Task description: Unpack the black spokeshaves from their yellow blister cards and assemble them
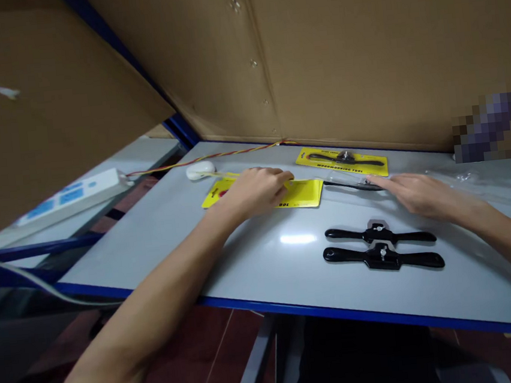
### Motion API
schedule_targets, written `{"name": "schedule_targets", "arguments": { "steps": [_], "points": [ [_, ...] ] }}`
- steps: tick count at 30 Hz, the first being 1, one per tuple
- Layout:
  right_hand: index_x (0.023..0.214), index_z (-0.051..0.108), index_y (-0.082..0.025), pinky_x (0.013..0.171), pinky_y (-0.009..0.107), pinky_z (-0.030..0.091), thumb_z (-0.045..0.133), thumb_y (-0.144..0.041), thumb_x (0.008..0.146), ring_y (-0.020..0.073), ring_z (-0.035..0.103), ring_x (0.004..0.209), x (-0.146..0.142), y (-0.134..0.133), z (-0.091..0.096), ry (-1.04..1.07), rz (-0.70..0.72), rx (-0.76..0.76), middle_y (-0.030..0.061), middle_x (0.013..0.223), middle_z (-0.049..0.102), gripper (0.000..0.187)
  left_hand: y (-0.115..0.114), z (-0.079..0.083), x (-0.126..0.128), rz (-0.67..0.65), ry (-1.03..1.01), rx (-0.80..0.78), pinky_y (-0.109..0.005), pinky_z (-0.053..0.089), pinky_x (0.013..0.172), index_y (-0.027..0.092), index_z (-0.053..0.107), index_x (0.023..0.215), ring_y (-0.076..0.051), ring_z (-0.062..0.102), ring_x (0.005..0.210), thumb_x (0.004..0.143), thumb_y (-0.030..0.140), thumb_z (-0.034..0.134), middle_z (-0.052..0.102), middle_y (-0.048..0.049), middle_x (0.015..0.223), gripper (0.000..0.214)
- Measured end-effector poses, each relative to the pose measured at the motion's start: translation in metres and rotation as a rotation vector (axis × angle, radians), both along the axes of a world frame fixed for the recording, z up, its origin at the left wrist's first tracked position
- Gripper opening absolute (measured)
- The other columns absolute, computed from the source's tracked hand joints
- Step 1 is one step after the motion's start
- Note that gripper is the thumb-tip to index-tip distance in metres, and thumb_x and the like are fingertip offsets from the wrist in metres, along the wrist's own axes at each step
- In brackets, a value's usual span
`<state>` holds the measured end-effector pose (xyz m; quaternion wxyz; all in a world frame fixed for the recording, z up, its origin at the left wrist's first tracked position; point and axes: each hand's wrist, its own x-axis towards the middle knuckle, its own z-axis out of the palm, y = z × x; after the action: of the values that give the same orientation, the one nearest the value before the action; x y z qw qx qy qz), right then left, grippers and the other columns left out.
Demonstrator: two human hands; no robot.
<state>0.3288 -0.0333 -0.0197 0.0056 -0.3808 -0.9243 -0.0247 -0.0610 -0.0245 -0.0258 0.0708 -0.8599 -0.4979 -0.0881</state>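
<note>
My left hand [262,189] rests on a yellow packaging card [307,193], with its fingers curled over the card's middle. My right hand [418,192] is closed at the right end of a black spokeshave [349,186], which lies beside clear plastic; the fingertips are partly hidden. Nearer to me are two unwrapped black spokeshaves, one [379,234] just behind the other [383,257], their handles running left to right. Behind the hands lies another yellow card [317,154] with a spokeshave [347,158] on it.
Crumpled clear plastic packaging [485,184] lies to the right, behind my right forearm. A white rounded object [200,170] and a twisted red-yellow wire [229,153] are at the back left. A power strip [75,195] lies further left. Cardboard walls [337,57] enclose the table [263,269].
</note>
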Motion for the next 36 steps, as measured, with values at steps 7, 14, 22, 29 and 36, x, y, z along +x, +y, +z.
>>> {"name": "schedule_targets", "arguments": {
  "steps": [7,14,22,29,36],
  "points": [
    [0.168,0.011,-0.027,0.068,0.036,0.056,0.043,-0.040,0.101,0.0203,0.068,0.074,0.014,0.004,0.027,0.445,-0.076,-0.741,0.0053,0.101,0.076,0.075,-0.006,0.004,0.014,0.036,-0.034,0.320,-0.042,0.047,0.074,0.020,0.065,0.093,-0.030,0.067,0.079,0.086,0.023,0.046,0.070,-0.0109,0.084,0.021],
    [0.150,0.046,-0.016,0.045,0.029,0.039,0.052,-0.039,0.089,0.0135,0.050,0.051,0.009,-0.002,-0.001,0.952,-0.332,-0.926,0.0009,0.077,0.062,0.066,-0.006,-0.005,0.016,-0.041,-0.167,0.418,-0.042,0.042,0.069,0.019,0.063,0.105,-0.028,0.056,0.075,0.083,0.026,0.044,0.063,-0.0110,0.085,0.030],
    [0.079,0.055,-0.024,0.044,0.023,0.043,0.078,-0.053,0.077,0.0104,0.049,0.052,0.003,-0.004,-0.014,1.235,-0.498,-0.958,-0.0007,0.070,0.060,0.038,-0.008,-0.005,0.020,-0.028,-0.155,0.436,-0.041,0.041,0.073,0.021,0.063,0.113,-0.026,0.057,0.078,0.097,0.038,0.038,0.065,-0.0088,0.084,0.035],
    [0.132,0.055,-0.026,0.056,0.034,0.057,0.063,-0.044,0.089,0.0211,0.073,0.074,0.011,-0.007,-0.008,1.045,-0.387,-0.942,0.0116,0.116,0.073,0.048,-0.008,-0.006,0.019,-0.010,-0.193,0.411,-0.041,0.042,0.075,0.021,0.064,0.112,-0.026,0.058,0.079,0.100,0.043,0.035,0.066,-0.0090,0.086,0.038],
    [0.156,0.045,-0.029,0.056,0.032,0.054,0.067,-0.048,0.092,0.0209,0.071,0.070,0.020,0.000,0.026,0.616,-0.240,-0.842,0.0055,0.093,0.077,0.071,-0.009,-0.007,0.015,0.008,-0.269,0.418,-0.044,0.043,0.084,0.022,0.061,0.121,-0.029,0.060,0.090,0.101,0.048,0.038,0.064,-0.0095,0.093,0.040]
  ]
}}
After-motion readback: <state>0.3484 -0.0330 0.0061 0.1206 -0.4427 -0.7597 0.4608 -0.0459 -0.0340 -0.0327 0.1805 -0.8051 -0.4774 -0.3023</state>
